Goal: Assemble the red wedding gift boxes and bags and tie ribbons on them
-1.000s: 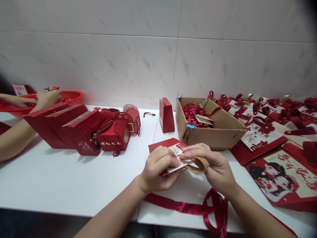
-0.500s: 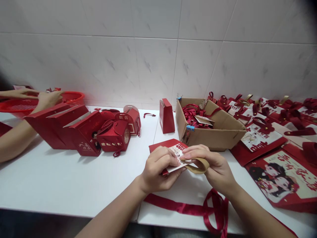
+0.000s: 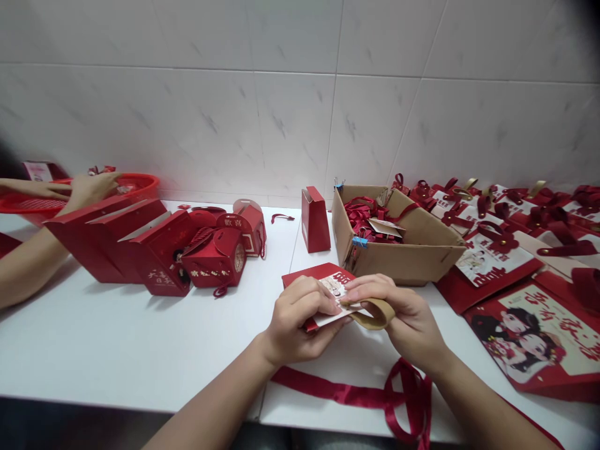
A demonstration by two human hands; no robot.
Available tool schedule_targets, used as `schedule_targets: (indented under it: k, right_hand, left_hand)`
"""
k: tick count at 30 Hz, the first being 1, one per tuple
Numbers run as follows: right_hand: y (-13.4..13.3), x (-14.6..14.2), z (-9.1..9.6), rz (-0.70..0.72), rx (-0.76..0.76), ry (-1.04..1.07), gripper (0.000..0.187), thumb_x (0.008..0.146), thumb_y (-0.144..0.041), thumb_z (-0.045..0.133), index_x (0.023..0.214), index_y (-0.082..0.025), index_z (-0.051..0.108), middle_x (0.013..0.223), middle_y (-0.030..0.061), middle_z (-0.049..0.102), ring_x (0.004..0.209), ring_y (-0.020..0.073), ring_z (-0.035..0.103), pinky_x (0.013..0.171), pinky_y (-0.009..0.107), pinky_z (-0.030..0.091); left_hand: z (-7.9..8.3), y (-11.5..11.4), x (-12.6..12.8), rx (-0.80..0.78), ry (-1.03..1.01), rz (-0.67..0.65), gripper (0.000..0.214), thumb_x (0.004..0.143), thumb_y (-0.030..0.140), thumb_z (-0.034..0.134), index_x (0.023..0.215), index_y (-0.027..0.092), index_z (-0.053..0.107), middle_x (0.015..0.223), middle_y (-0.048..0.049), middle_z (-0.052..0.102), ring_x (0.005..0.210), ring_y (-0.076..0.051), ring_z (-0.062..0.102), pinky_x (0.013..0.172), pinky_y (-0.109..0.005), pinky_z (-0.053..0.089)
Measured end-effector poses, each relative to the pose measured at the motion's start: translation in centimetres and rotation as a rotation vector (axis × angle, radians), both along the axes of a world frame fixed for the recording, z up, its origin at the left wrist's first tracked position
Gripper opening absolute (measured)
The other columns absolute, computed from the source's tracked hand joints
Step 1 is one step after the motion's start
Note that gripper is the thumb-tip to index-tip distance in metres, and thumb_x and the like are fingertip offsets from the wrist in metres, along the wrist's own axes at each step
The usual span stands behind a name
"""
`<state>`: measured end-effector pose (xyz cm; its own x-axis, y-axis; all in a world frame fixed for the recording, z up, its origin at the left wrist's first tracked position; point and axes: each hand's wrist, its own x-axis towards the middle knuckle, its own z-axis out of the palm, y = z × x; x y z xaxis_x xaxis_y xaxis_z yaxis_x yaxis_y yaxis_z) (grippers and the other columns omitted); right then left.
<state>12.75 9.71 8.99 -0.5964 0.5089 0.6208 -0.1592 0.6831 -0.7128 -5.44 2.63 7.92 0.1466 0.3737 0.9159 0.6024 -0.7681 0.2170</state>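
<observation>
My left hand (image 3: 304, 317) is closed on a red gift bag (image 3: 312, 272) with a white printed panel, held low over the table. At the near end of the bag, my right hand (image 3: 398, 306) pinches the looped gold ribbon handle (image 3: 375, 315) against the panel. A small brass-coloured fastener shows between the fingertips of both hands, partly covered. Below the hands a dark red ribbon (image 3: 347, 394) lies loose on the white table (image 3: 140, 350), coiled at its right end.
A cardboard box (image 3: 403, 262) of red ribbons stands behind my right hand, beside a small upright red box (image 3: 315, 220). Finished-looking red bags (image 3: 539, 337) cover the right side. Red gift boxes (image 3: 213, 256) stand left. Another person's hands (image 3: 91, 190) reach over a red basket (image 3: 150, 182).
My hands hold nearly the same pose; the right fingers have shifted slightly at the ribbon handle, showing more of the fastener. The other person's hands have moved slightly at the basket.
</observation>
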Motion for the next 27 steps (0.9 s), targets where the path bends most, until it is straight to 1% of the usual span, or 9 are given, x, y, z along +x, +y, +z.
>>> schedule_targets:
  k: [2,5,10,13,16,19,23,27]
  right_hand:
    - [0.08,-0.01,0.13,0.036,0.024,0.008,0.022,0.092,-0.022,0.056,0.099,-0.035,0.073,0.091,0.0004,0.074,0.094,0.0212,0.065,0.084,0.037,0.045]
    - [0.26,0.06,0.30,0.100,0.084,-0.018,0.022,0.094,-0.024,0.053,0.098,-0.034,0.071,0.094,0.0002,0.074,0.094,0.0213,0.065,0.087,0.038,0.043]
    - [0.45,0.35,0.35,0.117,0.144,-0.079,0.024,0.095,-0.022,0.049,0.099,-0.035,0.069,0.098,-0.0006,0.072,0.099,0.0206,0.062,0.089,0.039,0.041]
    - [0.55,0.47,0.31,0.144,0.167,-0.077,0.022,0.096,-0.022,0.049,0.100,-0.034,0.068,0.101,0.0012,0.069,0.101,0.0205,0.060,0.089,0.038,0.043]
    - [0.63,0.58,0.25,0.162,0.151,-0.060,0.020,0.095,-0.022,0.052,0.099,-0.031,0.068,0.106,0.0041,0.062,0.102,0.0197,0.059,0.086,0.035,0.047]
    - [0.61,0.65,0.12,0.170,0.122,-0.059,0.020,0.093,-0.019,0.053,0.099,-0.031,0.068,0.109,0.0042,0.056,0.105,0.0186,0.058,0.088,0.033,0.048]
    - [0.52,0.56,-0.14,0.186,0.114,-0.046,0.021,0.093,-0.015,0.053,0.103,-0.029,0.065,0.104,0.0040,0.057,0.106,0.0184,0.056,0.092,0.034,0.046]
    - [0.45,0.36,-0.37,0.159,0.083,-0.029,0.022,0.087,-0.015,0.063,0.106,-0.026,0.062,0.101,0.0039,0.061,0.101,0.0172,0.058,0.089,0.031,0.048]
  left_hand:
    - [0.05,0.01,-0.02,-0.003,-0.007,-0.003,0.017,0.073,0.010,0.072,0.080,0.017,0.059,0.069,-0.0035,0.063,0.065,-0.016,0.062,0.060,-0.029,0.053]
    - [0.16,-0.01,-0.03,-0.006,-0.015,-0.003,0.017,0.073,0.011,0.073,0.081,0.018,0.059,0.069,-0.0030,0.064,0.064,-0.016,0.062,0.059,-0.029,0.052]
    - [0.21,-0.14,-0.05,0.000,-0.007,0.010,0.015,0.075,0.011,0.071,0.081,0.018,0.058,0.068,-0.0029,0.063,0.063,-0.015,0.061,0.059,-0.028,0.052]
    - [0.13,-0.21,0.00,-0.020,-0.001,0.038,0.016,0.076,0.013,0.070,0.087,0.018,0.058,0.070,-0.0030,0.064,0.063,-0.015,0.059,0.058,-0.028,0.051]
    - [0.05,-0.21,0.09,-0.019,0.008,0.036,0.019,0.077,0.013,0.070,0.093,0.017,0.061,0.073,-0.0040,0.065,0.063,-0.015,0.058,0.059,-0.028,0.050]
    - [0.06,-0.17,0.16,-0.005,0.018,0.018,0.020,0.078,0.011,0.069,0.096,0.017,0.064,0.075,-0.0052,0.067,0.066,-0.015,0.059,0.061,-0.029,0.051]
    - [0.27,-0.16,0.12,0.000,0.015,0.021,0.015,0.078,0.013,0.070,0.092,0.016,0.065,0.076,-0.0061,0.068,0.067,-0.015,0.060,0.062,-0.029,0.052]
    - [0.46,-0.16,0.03,0.004,0.020,0.012,0.013,0.079,0.015,0.069,0.091,0.016,0.065,0.075,-0.0055,0.068,0.067,-0.016,0.061,0.062,-0.029,0.051]
